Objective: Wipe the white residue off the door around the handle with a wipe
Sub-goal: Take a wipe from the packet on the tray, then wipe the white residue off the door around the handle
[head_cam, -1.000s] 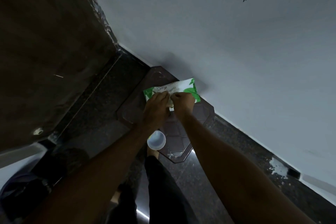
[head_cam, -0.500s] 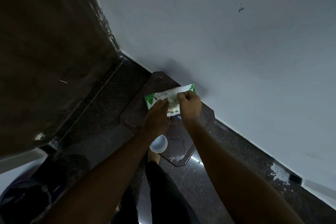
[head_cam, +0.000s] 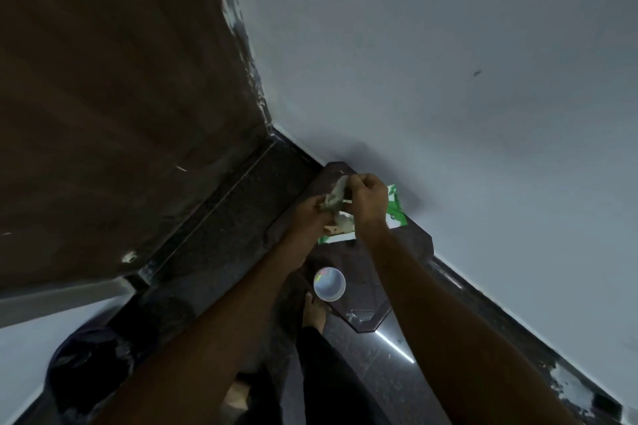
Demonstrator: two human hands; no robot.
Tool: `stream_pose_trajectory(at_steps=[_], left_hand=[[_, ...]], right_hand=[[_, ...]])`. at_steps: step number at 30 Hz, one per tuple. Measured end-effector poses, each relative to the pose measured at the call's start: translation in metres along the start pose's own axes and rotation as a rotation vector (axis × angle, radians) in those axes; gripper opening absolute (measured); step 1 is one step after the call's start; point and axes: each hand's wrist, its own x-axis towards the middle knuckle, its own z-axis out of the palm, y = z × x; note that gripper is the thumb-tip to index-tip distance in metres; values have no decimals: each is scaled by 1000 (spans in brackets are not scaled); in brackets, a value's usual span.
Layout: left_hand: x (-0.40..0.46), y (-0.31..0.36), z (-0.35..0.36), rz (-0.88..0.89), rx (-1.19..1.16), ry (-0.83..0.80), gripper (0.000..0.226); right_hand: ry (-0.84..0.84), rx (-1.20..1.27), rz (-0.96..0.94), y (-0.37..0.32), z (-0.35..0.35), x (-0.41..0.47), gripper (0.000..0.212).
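Observation:
A pale crumpled wipe (head_cam: 336, 195) is stretched between my two hands, just above the green and white wipe pack (head_cam: 393, 214). My right hand (head_cam: 369, 198) pinches its upper end. My left hand (head_cam: 310, 216) grips its lower end, close to the pack's opening, where another wipe pokes out. The pack lies on a dark stool (head_cam: 419, 241) against the wall. The brown door (head_cam: 121, 114) fills the left of the view, with white residue (head_cam: 238, 31) along its edge. The door handle is out of sight.
A small white cup (head_cam: 329, 284) stands on the stool's near part, beside my bare foot (head_cam: 314, 314). A dark bag-lined bin (head_cam: 89, 369) sits at the lower left. The grey wall (head_cam: 448, 79) rises behind the stool over a dark glossy floor.
My right hand has risen from the pack's opening with a wipe, and my left hand now grips the wipe's lower end. The view has swung left, so the door shows more.

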Motion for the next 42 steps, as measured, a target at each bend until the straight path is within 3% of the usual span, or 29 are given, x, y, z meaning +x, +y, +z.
stream_pose_trajectory(at_steps=[7,10,13,19,23,29,33,37,42], left_hand=[[-49,30,-72,95,-176,265,7],[-81,47,-110,166,-387,404,9],[-113,51,-155,221,-632,539,8],[-179,25,-231,267,-869,681,13],[-224,15,-274,310,-979,815,22],[-275,16,-330,407,-762,920,10],[-296,18,-370,398,-575,997,10],[-315,26,-408,476,-597,930,9],[-334,25,-446,552,-571,850,19]], right_hand=[[-192,-115,-174,-38,52,-40,25],[-443,-225,-374,-49,76,-73,33],[-703,-350,-516,-49,106,-115,23],[-949,-597,-717,-40,168,-196,18],[-1099,-590,-760,-36,213,-252,27],[-1064,-540,-852,-35,273,-317,20],[-983,-509,-791,-40,307,-346,14],[-962,-401,-756,-47,338,-374,17],[-936,-302,-813,-47,371,-413,37]])
